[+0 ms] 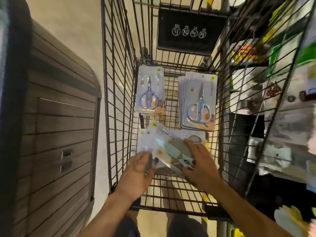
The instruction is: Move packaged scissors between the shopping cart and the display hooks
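I look down into a black wire shopping cart (119, 103). On its floor lie three piles of packaged scissors: a small pile at the far left (150, 93), a fanned stack at the far right (198, 103), and a near pile of light-blue scissors packs (171, 144). Both my hands are on the near pile. My left hand (136, 175) holds its left edge, fingers over the packs. My right hand (200, 166) holds its right side, fingers spread on the top pack and thumb at its near edge. The display hooks are not clearly visible.
A dark wood-slat cabinet (56, 134) stands left of the cart. Store shelving with mixed goods (282, 100) runs along the right, blurred. A black warning placard (189, 29) hangs on the cart's far end. Pale floor shows beneath.
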